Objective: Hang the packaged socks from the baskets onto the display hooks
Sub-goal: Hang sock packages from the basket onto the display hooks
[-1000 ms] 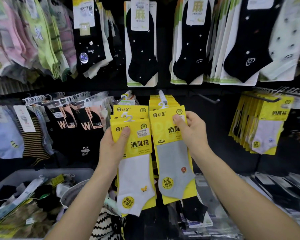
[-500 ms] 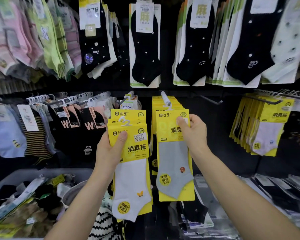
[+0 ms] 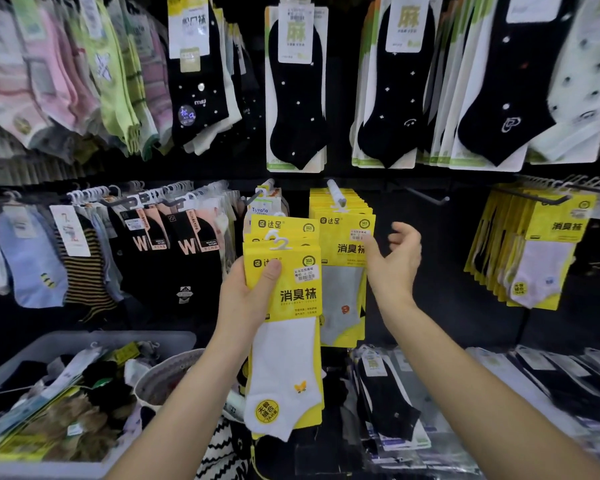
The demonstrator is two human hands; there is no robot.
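Observation:
My left hand [image 3: 248,299] grips a small stack of yellow sock packs [image 3: 284,327], the front one holding white socks with a small butterfly mark. A yellow pack with grey socks [image 3: 343,271] hangs from the centre display hook [image 3: 336,194] in front of several like packs. My right hand [image 3: 395,261] is open just to the right of that hung pack, fingers spread, not gripping it. A grey plastic basket [image 3: 66,344] of mixed sock packs sits at the lower left.
A round woven basket [image 3: 167,375] stands beside the grey one. An empty hook [image 3: 426,197] juts out right of centre. More yellow packs [image 3: 534,251] hang at the right. Black sock cards fill the top row, and loose packs [image 3: 388,400] lie on the shelf below.
My right hand has let go of the grey sock pack, which now hangs on the centre hook, and has drawn back to the right. My left hand keeps its stack.

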